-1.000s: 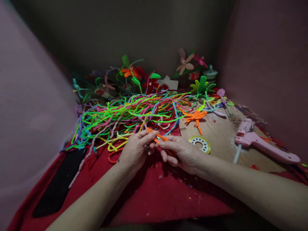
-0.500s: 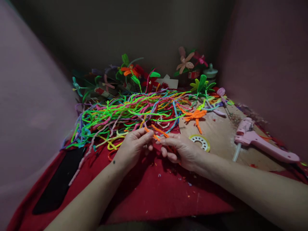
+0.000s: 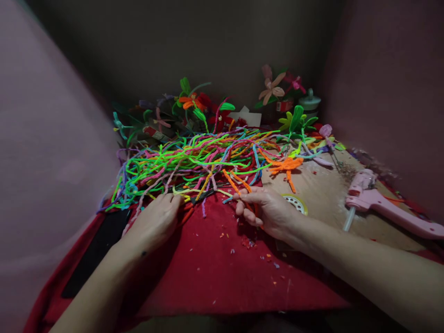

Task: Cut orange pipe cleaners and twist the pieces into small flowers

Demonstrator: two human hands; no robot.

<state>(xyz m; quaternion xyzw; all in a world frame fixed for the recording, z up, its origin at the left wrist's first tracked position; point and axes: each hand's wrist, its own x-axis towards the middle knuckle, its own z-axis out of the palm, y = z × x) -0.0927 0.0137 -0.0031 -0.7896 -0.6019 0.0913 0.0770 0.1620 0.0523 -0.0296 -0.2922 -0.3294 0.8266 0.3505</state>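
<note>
My right hand (image 3: 265,210) pinches orange pipe cleaners (image 3: 231,181) between thumb and fingers; their bent lengths stick up past the fingertips and run down behind the curled fingers. My left hand (image 3: 157,219) lies palm down at the front of the heap, its fingers curled over a hand tool (image 3: 188,215) with an orange handle and a dark, narrow head. Whether this is scissors or pliers I cannot tell, and my fingers hide part of it. A large heap of coloured pipe cleaners (image 3: 187,157) spreads behind both hands.
An orange pipe-cleaner flower (image 3: 286,165) lies on a brown board (image 3: 321,199). Right of it rests a pink glue gun (image 3: 388,206); a tape roll (image 3: 294,203) sits partly behind my right hand. A black flat object (image 3: 93,259) lies left. Finished flowers (image 3: 272,88) stand behind.
My left hand has let go of the orange pipe cleaners and moved left and down onto the hand tool. The right hand still holds them, and the view has shifted slightly.
</note>
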